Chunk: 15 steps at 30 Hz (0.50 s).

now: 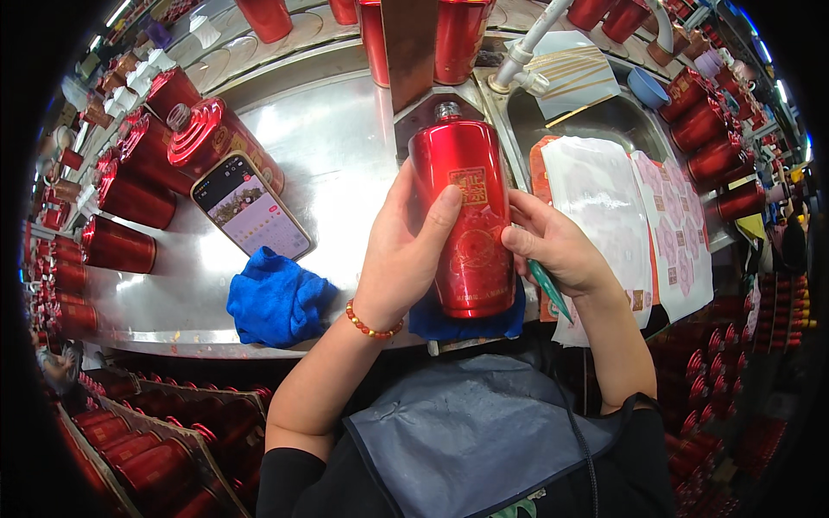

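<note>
A glossy red bottle (467, 246) with a gold square emblem and a bare threaded neck is in front of me, its base toward me over a blue cloth (515, 318). My left hand (413, 233) is closed round its left side, thumb across the front. Against its right side rest the fingers of my right hand (557, 246), which also grips a slim green pointed tool (549, 289); its exact kind is unclear. Right of the bottle lie white sheets (596, 198) with pink and gold printed pieces, probably decals.
A crumpled blue cloth (278, 298) and a lit phone (250, 205), leaning on a red bottle (226, 138), are at left on the metal table (328, 138). Behind the sheets is a sink (527, 116) with a tap (516, 65) and blue bowl (648, 87). Crated red bottles (155, 457) stand below.
</note>
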### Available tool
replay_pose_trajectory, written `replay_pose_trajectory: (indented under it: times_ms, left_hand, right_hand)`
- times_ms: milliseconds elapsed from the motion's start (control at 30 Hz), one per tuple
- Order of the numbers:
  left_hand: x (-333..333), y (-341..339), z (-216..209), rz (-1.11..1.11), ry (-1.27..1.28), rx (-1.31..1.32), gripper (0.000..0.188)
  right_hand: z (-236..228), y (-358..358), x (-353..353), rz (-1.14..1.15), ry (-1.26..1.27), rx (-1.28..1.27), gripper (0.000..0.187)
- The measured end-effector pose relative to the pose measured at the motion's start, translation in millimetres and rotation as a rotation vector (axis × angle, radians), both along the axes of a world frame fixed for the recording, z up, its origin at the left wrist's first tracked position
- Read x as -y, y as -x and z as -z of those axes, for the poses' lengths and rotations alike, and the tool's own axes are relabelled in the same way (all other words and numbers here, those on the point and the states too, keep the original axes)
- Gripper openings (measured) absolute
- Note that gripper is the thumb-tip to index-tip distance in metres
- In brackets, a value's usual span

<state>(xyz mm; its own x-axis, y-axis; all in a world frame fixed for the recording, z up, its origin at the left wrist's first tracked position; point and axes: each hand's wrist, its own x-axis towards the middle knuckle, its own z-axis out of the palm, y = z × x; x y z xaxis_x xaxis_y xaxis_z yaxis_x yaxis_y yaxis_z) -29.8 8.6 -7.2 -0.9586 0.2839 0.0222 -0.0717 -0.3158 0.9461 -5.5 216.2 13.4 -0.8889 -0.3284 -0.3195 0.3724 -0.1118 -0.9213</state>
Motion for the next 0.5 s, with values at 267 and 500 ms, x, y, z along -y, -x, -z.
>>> replay_pose_trajectory:
  times_ms: [267,500]
  left_hand:
    - [-1.4,-2.2,-4.6,0.005,0.037,-0.012,0.057]
    - [-5.8,0.3,-11.4,-0.015,0.062,0.047,0.052]
  right_hand:
    - [1.8,-1.2,-0.4,-0.010,0.009,-0.038,0.072]
    - [-4.6,-2.1,6.0,0.008,0.027,0.017,0.069]
